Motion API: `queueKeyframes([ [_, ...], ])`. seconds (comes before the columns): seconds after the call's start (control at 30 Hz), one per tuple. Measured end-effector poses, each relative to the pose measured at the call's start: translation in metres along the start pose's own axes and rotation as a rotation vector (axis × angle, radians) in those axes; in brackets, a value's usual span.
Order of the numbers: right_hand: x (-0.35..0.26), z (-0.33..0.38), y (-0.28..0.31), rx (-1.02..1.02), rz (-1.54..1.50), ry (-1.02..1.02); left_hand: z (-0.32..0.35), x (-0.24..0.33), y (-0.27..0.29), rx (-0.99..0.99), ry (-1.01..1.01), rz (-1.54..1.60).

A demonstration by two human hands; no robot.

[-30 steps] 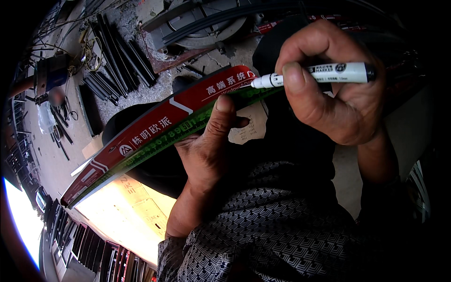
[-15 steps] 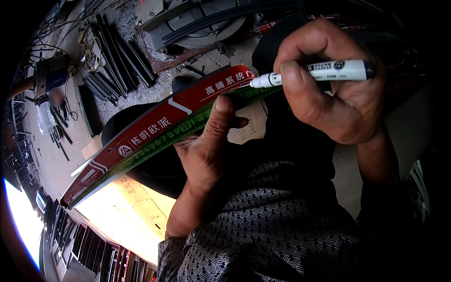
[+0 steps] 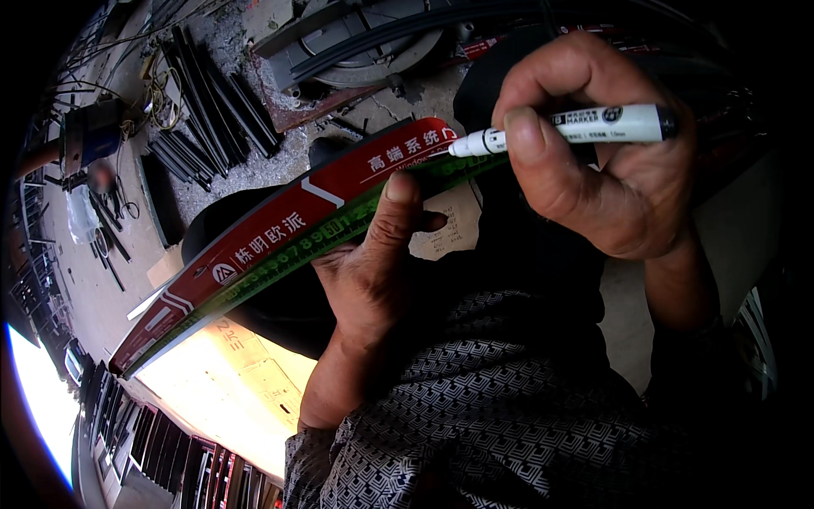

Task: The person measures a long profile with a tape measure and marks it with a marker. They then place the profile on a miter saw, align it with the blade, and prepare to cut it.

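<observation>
My left hand [image 3: 373, 271] grips a long profile covered in red printed film [image 3: 263, 222], its thumb on top near the lower edge. Along that edge runs a green tape measure blade [image 3: 343, 220] with black figures, partly hidden by the thumb. Between the thumb and fingers of my right hand [image 3: 606, 182] is a white marker [image 3: 585, 127] with a black end. The marker's tip points left and meets or nearly meets the profile beside the tape; exact contact is hard to tell. A torn piece of cardboard with handwriting [image 3: 445, 225] lies below, to the right of my left hand.
Dark bar offcuts [image 3: 216, 110] lie on the floor at far left. A round-based machine [image 3: 365, 51] stands beyond the profile. Sunlit cardboard [image 3: 263, 365] spreads at lower left, with stacked profiles [image 3: 170, 445] near it. A clear plastic bag [image 3: 82, 216] lies at the left.
The marker in my right hand has shifted very slightly left along the profile. My left hand and the profile stay almost where they were.
</observation>
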State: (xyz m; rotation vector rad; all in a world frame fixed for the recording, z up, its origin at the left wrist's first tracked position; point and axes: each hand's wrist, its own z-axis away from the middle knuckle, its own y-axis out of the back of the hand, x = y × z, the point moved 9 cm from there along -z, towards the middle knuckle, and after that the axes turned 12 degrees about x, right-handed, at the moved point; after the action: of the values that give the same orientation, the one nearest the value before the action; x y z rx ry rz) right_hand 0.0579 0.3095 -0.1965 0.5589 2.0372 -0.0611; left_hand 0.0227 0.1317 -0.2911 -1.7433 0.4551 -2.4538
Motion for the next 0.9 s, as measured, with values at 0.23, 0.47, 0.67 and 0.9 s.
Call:
queueKeyframes([
  [0.23, 0.005, -0.002, 0.001, -0.051, -0.06, -0.027, 0.005, 0.0, -0.003, -0.034, 0.013, -0.063],
  [0.47, 0.0, -0.006, 0.001, -0.077, 0.017, -0.006, 0.001, 0.0, 0.0, -0.015, 0.0, -0.025],
  [0.67, 0.01, 0.0, 0.002, -0.013, -0.121, -0.053, 0.0, -0.001, 0.0, -0.013, 0.0, -0.005],
  [0.9, 0.007, 0.0, 0.001, -0.039, -0.074, -0.056, 0.004, -0.003, 0.0, -0.003, 0.034, -0.075],
])
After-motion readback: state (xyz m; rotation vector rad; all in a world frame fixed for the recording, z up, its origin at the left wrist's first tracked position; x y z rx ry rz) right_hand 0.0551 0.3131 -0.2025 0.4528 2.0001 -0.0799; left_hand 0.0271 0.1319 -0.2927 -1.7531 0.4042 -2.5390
